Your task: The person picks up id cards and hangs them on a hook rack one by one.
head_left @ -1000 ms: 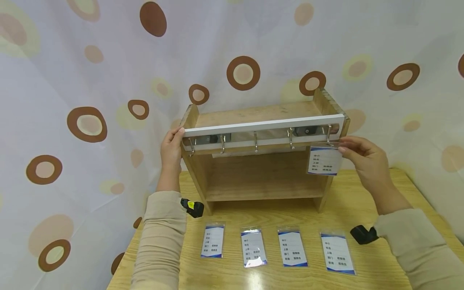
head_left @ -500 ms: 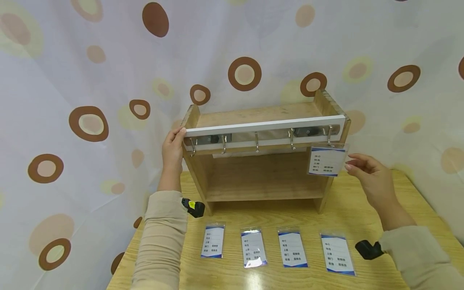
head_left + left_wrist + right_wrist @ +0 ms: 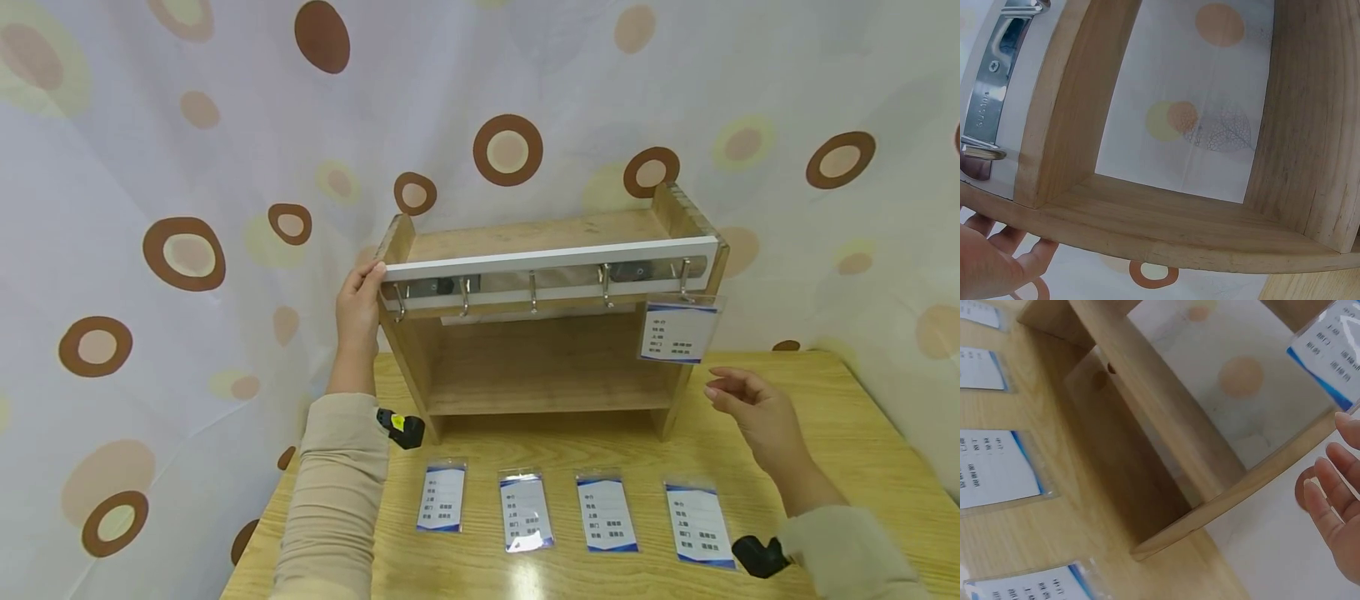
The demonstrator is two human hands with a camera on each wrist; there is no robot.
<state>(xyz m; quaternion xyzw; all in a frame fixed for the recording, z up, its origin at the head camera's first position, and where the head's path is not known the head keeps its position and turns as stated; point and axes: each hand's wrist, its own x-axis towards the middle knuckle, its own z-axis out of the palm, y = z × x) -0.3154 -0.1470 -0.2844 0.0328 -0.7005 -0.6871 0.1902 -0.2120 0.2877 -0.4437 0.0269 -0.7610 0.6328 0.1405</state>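
Note:
My left hand (image 3: 356,321) grips the upper left front corner of a wooden shelf (image 3: 555,362), its fingers against the side panel in the left wrist view. Across the shelf's front runs a white hook rail (image 3: 555,257) with several metal hooks. From the rightmost hook (image 3: 685,275) hangs a clear-sleeved name badge (image 3: 678,333), white with blue edges. Below and right of that badge is my right hand (image 3: 757,417), fingers loosely bent with nothing in them. The right wrist view shows its fingers (image 3: 1329,494) beside the shelf's side and apart from the hanging badge (image 3: 1329,359).
Several more badges lie in a row on the wooden table before the shelf, from the leftmost badge (image 3: 441,498) to the rightmost badge (image 3: 701,525). A patterned curtain (image 3: 225,150) hangs behind. The table (image 3: 817,400) extends to the shelf's right.
My right hand has let go of the badge at the rightmost hook and moved down, away from it. The badge stays hanging. My left hand keeps its place on the shelf corner.

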